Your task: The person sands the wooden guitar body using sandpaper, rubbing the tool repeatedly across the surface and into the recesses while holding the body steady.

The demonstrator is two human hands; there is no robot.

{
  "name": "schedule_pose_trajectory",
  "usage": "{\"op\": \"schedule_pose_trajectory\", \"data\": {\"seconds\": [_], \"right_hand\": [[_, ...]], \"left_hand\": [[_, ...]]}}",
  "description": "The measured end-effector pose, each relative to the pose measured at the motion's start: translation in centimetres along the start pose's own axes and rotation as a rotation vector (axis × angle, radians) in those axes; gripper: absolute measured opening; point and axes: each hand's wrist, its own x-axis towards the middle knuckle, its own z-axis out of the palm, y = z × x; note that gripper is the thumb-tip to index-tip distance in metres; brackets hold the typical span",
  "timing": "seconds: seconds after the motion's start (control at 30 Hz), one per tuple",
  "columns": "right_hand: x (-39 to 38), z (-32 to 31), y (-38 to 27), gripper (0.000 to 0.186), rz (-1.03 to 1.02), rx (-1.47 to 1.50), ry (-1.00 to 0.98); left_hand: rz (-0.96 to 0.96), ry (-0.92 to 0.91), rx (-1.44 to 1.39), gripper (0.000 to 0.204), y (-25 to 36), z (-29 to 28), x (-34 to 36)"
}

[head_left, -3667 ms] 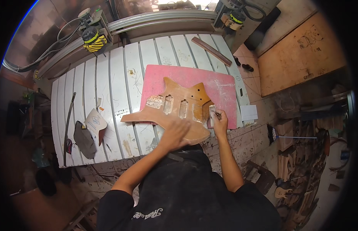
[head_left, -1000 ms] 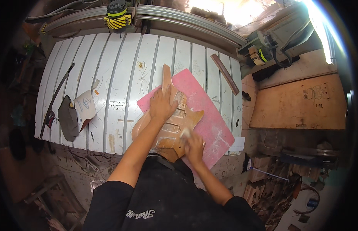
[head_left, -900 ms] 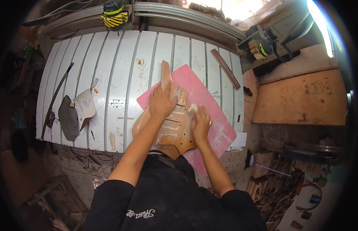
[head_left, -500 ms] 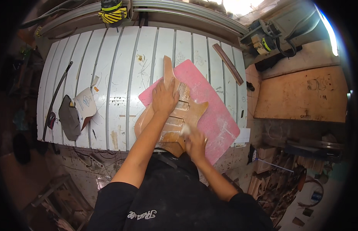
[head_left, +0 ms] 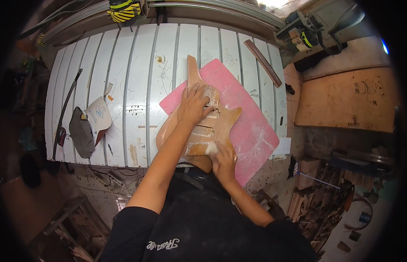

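Note:
An unfinished wooden electric guitar body [head_left: 225, 126] with several routed cavities lies in front of me, its narrow end pointing away and its near end against my dark clothing. My left hand [head_left: 194, 104] rests on its upper part, fingers spread and thumb reaching over a cavity edge. In my right hand [head_left: 223, 162] is a small pale pad [head_left: 212, 149], pressed to the wood near the lower right edge. The hand covers part of the pad, and its exact kind is unclear. Beneath the guitar body is a pink mat [head_left: 256, 131], streaked with pale dust.
The white slatted table [head_left: 140, 87] carries a dark wooden strip [head_left: 262, 63] at far right. A cap [head_left: 83, 133] and a long thin black rod [head_left: 69, 105] lie left. Behind runs a metal rail [head_left: 221, 9]. A wooden board [head_left: 343, 105] stands beyond the right edge.
My left hand has slid nearer along the guitar body, its thumb now stretched right. My right hand with the pale pad has shifted only slightly. The whole view has tilted a little.

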Motion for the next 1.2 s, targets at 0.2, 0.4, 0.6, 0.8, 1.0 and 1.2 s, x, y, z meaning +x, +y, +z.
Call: {"op": "schedule_pose_trajectory", "data": {"seconds": [0.2,0.4,0.6,0.8,1.0,1.2], "right_hand": [[12.8,0.9,3.8,0.015,0.050,0.054,0.179],[0.3,0.2,0.0,0.012,0.029,0.014,0.072],[9.4,0.0,3.9,0.020,0.122,-0.006,0.137],[9.7,1.4,4.4,0.024,0.099,0.009,0.179],[1.6,0.2,1.7,0.013,0.044,0.059,0.051],[15.2,-0.2,8.7,0.031,0.256,-0.071,0.205]], "left_hand": [[0.024,0.050,0.011,0.036,0.2,1.0,0.2],[0.010,0.151,-0.006,0.038,-0.1,1.4,0.0],[0.011,0.023,0.022,0.041,0.6,0.5,0.4],[0.008,0.116,-0.014,0.045,-0.3,0.9,0.3],[0.019,0.106,-0.009,0.045,0.3,0.6,0.6],[0.025,0.116,-0.027,0.042,0.4,0.8,0.5]]}}
